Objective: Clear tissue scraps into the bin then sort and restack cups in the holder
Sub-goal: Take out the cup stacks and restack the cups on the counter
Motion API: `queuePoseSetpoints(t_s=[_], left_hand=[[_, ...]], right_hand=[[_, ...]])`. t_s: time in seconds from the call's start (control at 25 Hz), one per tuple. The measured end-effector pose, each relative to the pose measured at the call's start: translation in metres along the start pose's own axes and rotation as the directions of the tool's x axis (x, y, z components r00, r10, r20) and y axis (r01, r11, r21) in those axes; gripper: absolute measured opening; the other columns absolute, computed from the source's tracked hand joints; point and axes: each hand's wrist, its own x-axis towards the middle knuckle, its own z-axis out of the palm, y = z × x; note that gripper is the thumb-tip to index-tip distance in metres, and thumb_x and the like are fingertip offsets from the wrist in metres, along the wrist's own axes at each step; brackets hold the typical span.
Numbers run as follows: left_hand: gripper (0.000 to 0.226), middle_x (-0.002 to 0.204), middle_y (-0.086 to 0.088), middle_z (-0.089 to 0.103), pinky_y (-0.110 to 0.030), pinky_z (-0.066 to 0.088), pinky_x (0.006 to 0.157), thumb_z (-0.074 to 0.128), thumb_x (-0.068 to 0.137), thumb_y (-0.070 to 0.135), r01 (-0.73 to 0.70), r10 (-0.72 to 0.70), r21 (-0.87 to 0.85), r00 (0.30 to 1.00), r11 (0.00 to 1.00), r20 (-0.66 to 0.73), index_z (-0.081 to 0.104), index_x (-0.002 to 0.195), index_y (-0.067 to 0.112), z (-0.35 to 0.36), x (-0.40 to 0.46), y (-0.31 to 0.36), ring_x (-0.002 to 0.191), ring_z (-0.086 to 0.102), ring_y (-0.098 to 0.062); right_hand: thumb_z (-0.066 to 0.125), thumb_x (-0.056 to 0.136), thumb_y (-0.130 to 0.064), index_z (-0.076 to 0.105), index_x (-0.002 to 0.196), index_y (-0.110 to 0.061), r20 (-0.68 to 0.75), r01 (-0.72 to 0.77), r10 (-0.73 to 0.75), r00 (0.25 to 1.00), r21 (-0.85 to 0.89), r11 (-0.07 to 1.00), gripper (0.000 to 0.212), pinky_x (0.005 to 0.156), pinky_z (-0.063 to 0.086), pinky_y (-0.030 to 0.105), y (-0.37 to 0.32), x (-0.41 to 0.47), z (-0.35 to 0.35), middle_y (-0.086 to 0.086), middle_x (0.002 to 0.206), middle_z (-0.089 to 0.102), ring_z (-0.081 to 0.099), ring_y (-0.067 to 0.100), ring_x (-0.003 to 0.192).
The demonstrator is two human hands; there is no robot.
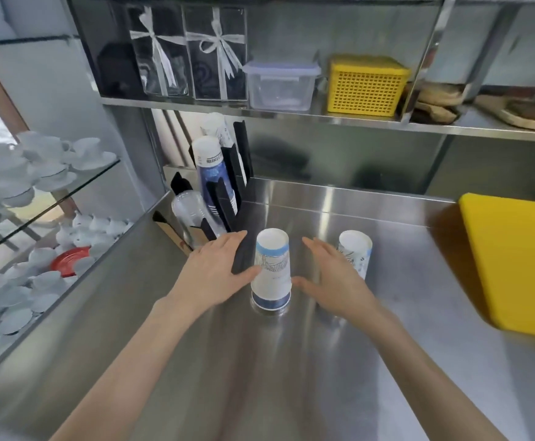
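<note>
Partly holder-hidden (228, 192) cups (210, 173) (prints blurred).

Bright, even daylight | glare streaks on steel counter (339, 361) (soft overall) | wide-angle edge bending

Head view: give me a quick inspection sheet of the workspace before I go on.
Surface: steel counter, bare, no tissue scraps seen.
Job's things: stack of upturned paper cups between the hands; second upturned cup to its right; black cup holder at back left, holding paper and clear cups.
Clutter: yellow board at right edge.
Hands: left hand open, thumb touching the stack; right hand open, beside it.
Cables: nothing seen.
Surroundings: shelf with yellow basket and clear box.
</note>
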Motion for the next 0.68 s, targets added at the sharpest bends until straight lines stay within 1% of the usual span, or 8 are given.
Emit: queuePoseSetpoints(t_s=[0.12, 0.24, 0.36, 0.44, 0.48, 0.6, 0.68], left_hand=[[0.073, 0.150, 0.000, 0.030, -0.037, 0.032, 0.107, 0.053, 0.082, 0.048, 0.032, -0.026, -0.083, 0.997, 0.996, 0.069, 0.018, 0.141, 0.022, 0.011, 0.019, -0.005, 0.135, 0.033, -0.019], [0.075, 0.152, 0.000, 0.026, -0.035, 0.030, 0.108, 0.055, 0.082, 0.046, 0.046, -0.024, -0.143, 0.988, 0.989, 0.152, 0.017, 0.141, 0.021, 0.025, 0.036, -0.014, 0.137, 0.029, -0.018], [0.076, 0.150, 0.001, 0.029, -0.036, 0.032, 0.107, 0.057, 0.081, 0.046, 0.045, -0.009, -0.176, 0.980, 0.983, 0.199, 0.018, 0.141, 0.022, 0.040, 0.054, -0.029, 0.136, 0.032, -0.018], [0.075, 0.148, 0.002, 0.033, -0.037, 0.035, 0.107, 0.058, 0.079, 0.048, 0.036, 0.016, -0.227, 0.975, 0.973, 0.220, 0.022, 0.140, 0.023, 0.050, 0.067, -0.039, 0.134, 0.035, -0.017], [0.074, 0.147, 0.003, 0.036, -0.036, 0.035, 0.107, 0.058, 0.078, 0.048, 0.030, 0.030, -0.257, 0.974, 0.966, 0.226, 0.025, 0.139, 0.022, 0.055, 0.072, -0.043, 0.132, 0.036, -0.016], [0.064, 0.138, 0.003, 0.047, -0.032, 0.038, 0.102, 0.060, 0.077, 0.047, 0.005, 0.077, -0.359, 0.974, 0.933, 0.212, 0.036, 0.132, 0.022, 0.067, 0.086, -0.049, 0.125, 0.044, -0.014], [0.060, 0.133, 0.003, 0.052, -0.030, 0.040, 0.100, 0.062, 0.077, 0.045, 0.008, 0.083, -0.422, 0.977, 0.907, 0.197, 0.040, 0.129, 0.023, 0.071, 0.092, -0.050, 0.121, 0.047, -0.013]], right_hand=[[0.059, 0.084, -0.033, 0.020, 0.142, -0.022, -0.006, -0.032, 0.032, 0.999, 0.056, 0.998, 0.070, 0.113, 0.024, 0.035, 0.005, 0.011, 0.006, -0.001, 0.153, 0.024, 0.024, 0.017, 0.139], [0.059, 0.084, -0.031, 0.023, 0.141, -0.021, -0.012, -0.079, 0.081, 0.997, 0.109, 0.991, 0.069, 0.110, 0.026, 0.031, 0.007, 0.026, 0.015, -0.001, 0.151, 0.028, 0.028, 0.017, 0.137], [0.059, 0.084, -0.031, 0.022, 0.142, -0.021, -0.004, -0.124, 0.126, 0.992, 0.140, 0.982, 0.070, 0.107, 0.027, 0.027, 0.007, 0.045, 0.025, -0.001, 0.151, 0.029, 0.029, 0.016, 0.137], [0.062, 0.082, -0.032, 0.023, 0.141, -0.021, 0.022, -0.150, 0.149, 0.989, 0.202, 0.968, 0.072, 0.105, 0.027, 0.024, 0.007, 0.055, 0.033, -0.002, 0.148, 0.033, 0.031, 0.014, 0.136], [0.064, 0.080, -0.032, 0.025, 0.140, -0.023, 0.036, -0.159, 0.155, 0.987, 0.247, 0.956, 0.072, 0.101, 0.029, 0.020, 0.007, 0.058, 0.037, -0.004, 0.145, 0.037, 0.033, 0.013, 0.134], [0.069, 0.077, -0.030, 0.035, 0.133, -0.030, 0.009, -0.165, 0.173, 0.985, 0.362, 0.917, 0.065, 0.080, 0.031, -0.004, 0.004, 0.065, 0.045, -0.015, 0.125, 0.051, 0.045, 0.003, 0.118], [0.069, 0.077, -0.027, 0.039, 0.130, -0.029, -0.033, -0.182, 0.212, 0.977, 0.401, 0.898, 0.061, 0.073, 0.030, -0.011, 0.004, 0.069, 0.048, -0.019, 0.115, 0.052, 0.048, -0.001, 0.106]])
